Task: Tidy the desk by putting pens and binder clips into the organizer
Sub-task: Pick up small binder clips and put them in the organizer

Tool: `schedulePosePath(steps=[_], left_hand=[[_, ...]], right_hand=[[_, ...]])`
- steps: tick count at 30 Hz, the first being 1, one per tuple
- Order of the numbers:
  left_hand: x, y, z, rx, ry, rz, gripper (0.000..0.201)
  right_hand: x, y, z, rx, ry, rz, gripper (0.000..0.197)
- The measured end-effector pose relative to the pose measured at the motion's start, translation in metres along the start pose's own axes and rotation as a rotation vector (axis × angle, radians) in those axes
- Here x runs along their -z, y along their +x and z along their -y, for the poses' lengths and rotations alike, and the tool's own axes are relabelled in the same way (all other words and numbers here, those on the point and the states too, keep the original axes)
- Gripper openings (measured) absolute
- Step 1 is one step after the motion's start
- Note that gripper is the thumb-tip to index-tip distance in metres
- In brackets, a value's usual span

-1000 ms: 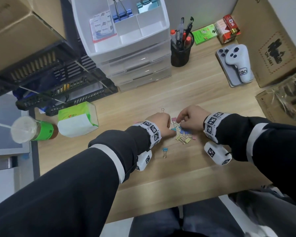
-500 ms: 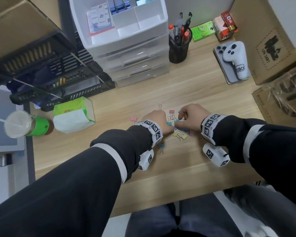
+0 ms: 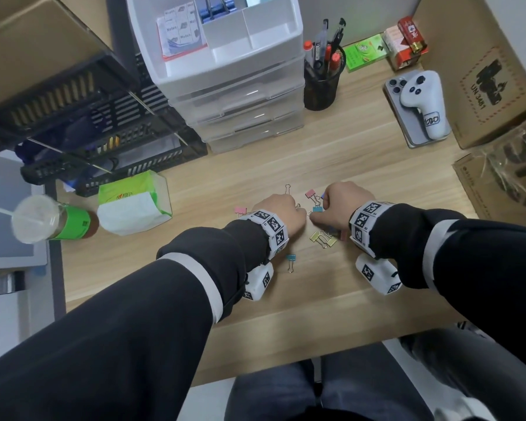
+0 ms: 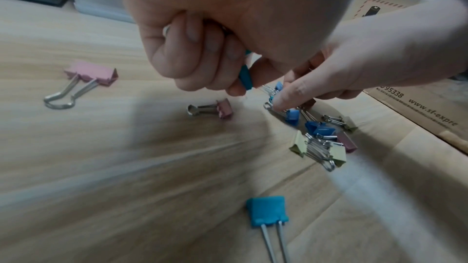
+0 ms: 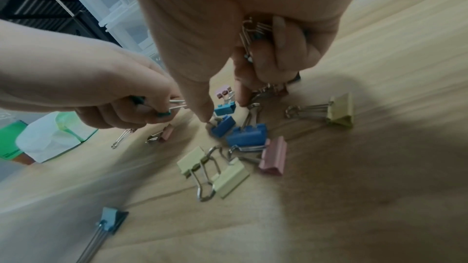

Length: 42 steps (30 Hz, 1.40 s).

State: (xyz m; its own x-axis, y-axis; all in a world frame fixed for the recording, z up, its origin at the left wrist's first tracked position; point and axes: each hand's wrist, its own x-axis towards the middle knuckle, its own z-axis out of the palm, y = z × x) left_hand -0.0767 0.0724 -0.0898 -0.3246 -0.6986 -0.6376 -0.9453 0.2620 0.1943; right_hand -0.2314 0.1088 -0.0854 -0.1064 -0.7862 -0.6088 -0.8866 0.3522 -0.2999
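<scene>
Partway, by my reading: pens (image 3: 325,44) stand in the cup, some big clips (image 3: 214,9) sit in the organizer (image 3: 225,56), small clips (image 5: 243,137) remain scattered mid-desk. Left hand (image 4: 202,47) grasps a teal clip (image 4: 245,76); right hand (image 5: 240,27) clutches several clips, forefinger on another. Count in either fist hidden; organizer top cut off.

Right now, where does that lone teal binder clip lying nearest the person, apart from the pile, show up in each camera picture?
Head view: lone teal binder clip lies low centre, just right of the left wrist band.
Left wrist view: it sits bottom centre, handles pointing down.
Right wrist view: it sits bottom left.
Shared landmark: the pair of yellow clips with tangled handles.
</scene>
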Motion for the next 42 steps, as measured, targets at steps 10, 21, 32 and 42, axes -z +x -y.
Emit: schedulePosePath(steps=[10,21,32,42], left_hand=[[0.013,0.000,0.022,-0.012,-0.180,0.004,0.044],[0.042,-0.009,0.024,0.001,-0.154,0.050,0.032],[0.018,-0.024,0.033,-0.027,-0.102,0.204,0.025],[-0.009,-0.027,0.024,-0.031,0.070,0.315,0.054]], right_hand=[[0.008,-0.005,0.014,-0.038,0.035,0.053,0.023],[0.023,-0.005,0.018,-0.037,0.705,0.363,0.016],[0.042,0.005,-0.006,-0.279,1.420,0.385,0.002],[0.044,0.009,-0.039,-0.644,1.722,0.371,0.013]])
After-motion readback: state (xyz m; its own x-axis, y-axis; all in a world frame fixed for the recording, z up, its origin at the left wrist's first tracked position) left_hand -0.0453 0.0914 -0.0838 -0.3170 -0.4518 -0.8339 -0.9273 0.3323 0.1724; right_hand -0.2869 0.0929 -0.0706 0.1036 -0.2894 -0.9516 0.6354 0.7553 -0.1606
